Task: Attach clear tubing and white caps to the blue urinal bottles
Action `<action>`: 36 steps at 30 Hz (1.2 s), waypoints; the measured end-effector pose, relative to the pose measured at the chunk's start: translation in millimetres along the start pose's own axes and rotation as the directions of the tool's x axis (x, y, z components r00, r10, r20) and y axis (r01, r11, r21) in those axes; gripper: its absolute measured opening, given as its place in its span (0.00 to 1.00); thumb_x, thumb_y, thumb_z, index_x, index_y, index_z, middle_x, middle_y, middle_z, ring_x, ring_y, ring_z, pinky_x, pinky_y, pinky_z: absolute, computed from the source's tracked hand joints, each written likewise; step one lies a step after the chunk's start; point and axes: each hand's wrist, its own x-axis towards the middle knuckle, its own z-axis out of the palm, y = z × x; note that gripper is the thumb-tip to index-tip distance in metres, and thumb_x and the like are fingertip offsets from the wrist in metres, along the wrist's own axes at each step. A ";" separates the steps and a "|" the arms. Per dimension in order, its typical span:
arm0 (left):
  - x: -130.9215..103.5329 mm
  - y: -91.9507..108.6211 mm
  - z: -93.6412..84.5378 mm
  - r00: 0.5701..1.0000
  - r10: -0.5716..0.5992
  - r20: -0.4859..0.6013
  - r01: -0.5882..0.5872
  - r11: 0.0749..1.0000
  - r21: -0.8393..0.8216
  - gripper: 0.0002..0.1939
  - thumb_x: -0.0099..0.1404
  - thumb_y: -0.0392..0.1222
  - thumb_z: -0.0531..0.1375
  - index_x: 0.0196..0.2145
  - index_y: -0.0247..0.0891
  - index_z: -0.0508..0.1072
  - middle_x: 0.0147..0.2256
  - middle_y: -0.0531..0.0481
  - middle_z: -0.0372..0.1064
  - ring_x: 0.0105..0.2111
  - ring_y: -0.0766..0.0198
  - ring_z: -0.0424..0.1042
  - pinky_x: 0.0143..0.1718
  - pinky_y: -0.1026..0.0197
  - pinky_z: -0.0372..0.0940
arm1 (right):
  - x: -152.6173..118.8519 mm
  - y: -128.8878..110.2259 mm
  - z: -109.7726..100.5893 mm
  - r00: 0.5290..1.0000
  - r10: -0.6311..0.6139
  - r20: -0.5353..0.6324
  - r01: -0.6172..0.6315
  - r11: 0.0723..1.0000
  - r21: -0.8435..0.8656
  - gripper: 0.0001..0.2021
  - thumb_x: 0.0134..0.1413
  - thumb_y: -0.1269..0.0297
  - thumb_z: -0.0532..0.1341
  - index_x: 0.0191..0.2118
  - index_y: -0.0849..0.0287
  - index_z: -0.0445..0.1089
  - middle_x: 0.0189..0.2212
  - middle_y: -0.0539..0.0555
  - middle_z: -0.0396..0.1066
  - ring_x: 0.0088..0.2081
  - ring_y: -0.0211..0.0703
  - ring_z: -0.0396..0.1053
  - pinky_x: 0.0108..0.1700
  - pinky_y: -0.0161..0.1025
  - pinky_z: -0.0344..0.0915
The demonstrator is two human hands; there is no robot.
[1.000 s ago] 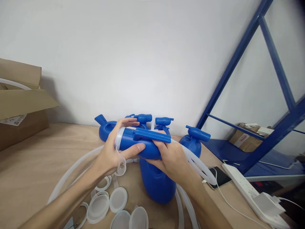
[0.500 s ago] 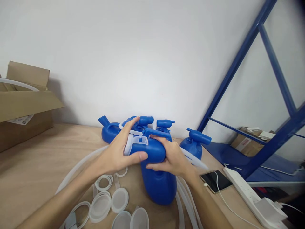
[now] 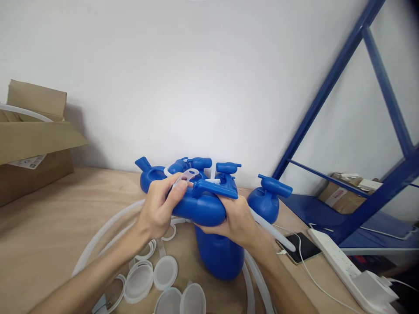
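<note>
Both my hands are at the rounded top of a blue plastic bottle [image 3: 201, 208], whose wide lower body shows below them. My left hand [image 3: 160, 205] grips a translucent cap [image 3: 188, 175] at the bottle's left end, its strap with a hole pinched by the thumb and standing up. From the right, my right hand [image 3: 237, 220] wraps round the bottle's top, under a thin blue spout; some fingers are hidden. Several loose translucent caps [image 3: 165, 272] lie on the table in front of the bottle.
Several more blue bottles [image 3: 152, 176] stand near the wall, one [image 3: 266, 205] at the right. White tubes [image 3: 108, 226] curve over the wooden table [image 3: 39, 218]. An open cardboard box [image 3: 39, 165] sits left; a phone [image 3: 299, 248] and power strip [image 3: 337, 253] lie right, beside a blue frame [image 3: 314, 104].
My left thumb has moved up from the bottle's side to the cap strap, which was lying flat and now stands raised. The bottle's top has tilted a little, bringing the spout lower.
</note>
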 end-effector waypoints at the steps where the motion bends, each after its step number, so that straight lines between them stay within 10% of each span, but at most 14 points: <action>1: 1.1 1.1 -0.4 1.000 -0.028 0.012 0.028 1.000 0.004 0.30 0.74 0.65 0.51 0.38 0.38 0.82 0.37 0.46 0.80 0.43 0.46 0.77 0.47 0.51 0.70 | -0.3 2.4 1.2 1.000 -0.005 -0.009 0.004 1.000 -0.020 0.34 0.49 0.55 0.76 0.62 0.52 0.70 0.53 0.60 0.79 0.52 0.62 0.79 0.53 0.54 0.77; 9: -1.4 -7.0 2.9 0.971 0.240 0.016 -0.238 0.967 -0.097 0.37 0.71 0.66 0.56 0.68 0.40 0.64 0.59 0.38 0.73 0.56 0.43 0.73 0.58 0.47 0.66 | 7.4 7.9 -3.2 0.995 0.093 0.046 -0.100 0.979 0.180 0.41 0.41 0.46 0.78 0.61 0.55 0.70 0.54 0.60 0.78 0.54 0.62 0.78 0.55 0.54 0.76; 15: -8.2 -36.4 -5.7 0.833 0.551 -0.052 -0.515 0.806 0.292 0.25 0.76 0.52 0.49 0.63 0.44 0.71 0.55 0.41 0.76 0.52 0.46 0.76 0.46 0.50 0.71 | 5.1 -2.5 -0.2 0.994 0.102 0.041 -0.108 0.968 0.225 0.41 0.41 0.48 0.78 0.61 0.57 0.69 0.56 0.62 0.77 0.57 0.63 0.76 0.58 0.55 0.74; 22: -2.6 1.1 -6.8 0.946 0.307 -0.105 -0.243 0.885 0.397 0.23 0.77 0.50 0.45 0.49 0.40 0.78 0.41 0.45 0.80 0.40 0.52 0.78 0.42 0.54 0.70 | 0.9 -11.1 10.5 0.986 0.128 -0.110 -0.111 0.983 0.143 0.39 0.45 0.50 0.77 0.62 0.56 0.68 0.56 0.61 0.77 0.56 0.61 0.77 0.59 0.54 0.75; 27: 9.5 20.2 -16.0 0.989 0.117 0.090 -0.138 0.951 0.278 0.26 0.76 0.54 0.52 0.63 0.40 0.71 0.56 0.41 0.76 0.54 0.46 0.76 0.55 0.48 0.69 | 4.5 2.9 13.2 0.993 0.095 -0.074 -0.090 0.994 0.065 0.39 0.45 0.50 0.76 0.62 0.56 0.68 0.56 0.62 0.77 0.55 0.62 0.78 0.56 0.55 0.76; 30: 12.5 20.6 -17.9 0.974 0.180 0.141 -0.207 0.956 0.208 0.26 0.75 0.50 0.57 0.67 0.44 0.68 0.61 0.42 0.73 0.58 0.48 0.73 0.59 0.48 0.68 | 6.3 5.7 16.3 0.998 0.058 0.016 -0.059 0.996 0.071 0.40 0.45 0.46 0.76 0.62 0.56 0.68 0.55 0.62 0.78 0.55 0.62 0.78 0.56 0.56 0.76; 36: 8.6 18.2 -5.1 0.948 0.312 -0.067 -0.291 0.930 0.224 0.10 0.71 0.39 0.61 0.42 0.43 0.84 0.42 0.47 0.83 0.42 0.54 0.80 0.47 0.54 0.74 | 6.1 3.9 20.2 0.999 0.037 -0.018 -0.036 0.997 0.068 0.40 0.44 0.43 0.76 0.61 0.55 0.70 0.56 0.63 0.77 0.56 0.64 0.77 0.56 0.58 0.75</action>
